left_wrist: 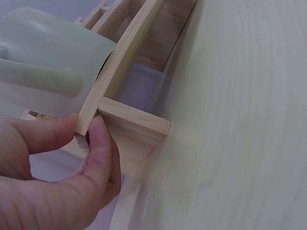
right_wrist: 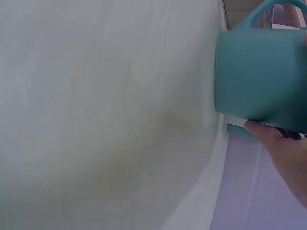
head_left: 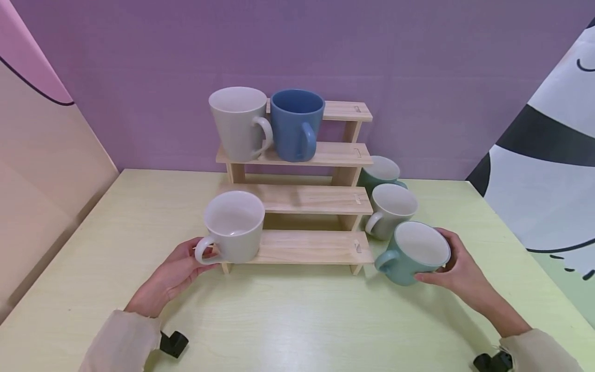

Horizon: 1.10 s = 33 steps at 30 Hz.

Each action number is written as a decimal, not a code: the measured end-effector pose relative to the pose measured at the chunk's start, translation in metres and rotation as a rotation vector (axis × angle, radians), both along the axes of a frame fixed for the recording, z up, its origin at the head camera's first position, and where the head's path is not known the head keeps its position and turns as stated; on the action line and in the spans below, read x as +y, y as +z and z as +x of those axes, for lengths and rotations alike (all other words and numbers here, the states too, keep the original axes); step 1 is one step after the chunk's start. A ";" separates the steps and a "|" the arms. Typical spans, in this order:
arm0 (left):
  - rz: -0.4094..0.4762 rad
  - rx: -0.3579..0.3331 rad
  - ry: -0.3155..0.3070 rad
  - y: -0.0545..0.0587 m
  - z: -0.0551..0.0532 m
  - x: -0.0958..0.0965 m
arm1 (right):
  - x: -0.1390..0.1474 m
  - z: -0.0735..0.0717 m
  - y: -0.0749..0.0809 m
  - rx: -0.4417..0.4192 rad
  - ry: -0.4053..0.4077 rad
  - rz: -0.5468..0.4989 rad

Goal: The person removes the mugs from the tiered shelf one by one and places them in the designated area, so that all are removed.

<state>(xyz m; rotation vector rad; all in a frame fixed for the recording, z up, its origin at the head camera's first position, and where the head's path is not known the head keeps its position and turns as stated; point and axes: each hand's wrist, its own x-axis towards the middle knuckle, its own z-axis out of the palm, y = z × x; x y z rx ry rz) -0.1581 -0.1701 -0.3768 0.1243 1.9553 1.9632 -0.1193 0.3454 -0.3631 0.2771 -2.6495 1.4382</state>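
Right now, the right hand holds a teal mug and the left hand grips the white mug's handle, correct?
Not quite. The left wrist view shows the left hand pinching the rack's bottom tier, not the white mug's handle. The right hand does hold a teal mug.

Left sleeve (head_left: 123,338) at 8 o'clock, right sleeve (head_left: 539,351) at 4 o'clock in head view: both pale beige, plain cloth, cuff edges slightly uneven. Black block (head_left: 174,344) on left sleeve's 3 o'clock side, angular, boxy, short dark piece joining it at the cuff. Black device (head_left: 495,361) on right sleeve's 9 o'clock side, rounded knob plus chunkier part, cut by frame bottom. Left hand (head_left: 178,271), right hand (head_left: 457,266) bare past the cuffs.
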 end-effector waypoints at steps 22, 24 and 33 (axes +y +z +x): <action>0.017 0.019 -0.005 0.001 0.000 -0.003 | 0.012 -0.019 0.051 -0.040 0.244 0.008; 0.017 0.018 -0.005 0.001 0.000 -0.003 | 0.010 -0.022 0.058 -0.043 0.254 0.016; 0.020 0.007 0.002 0.000 0.000 -0.001 | -0.007 -0.039 0.083 -0.081 0.205 0.136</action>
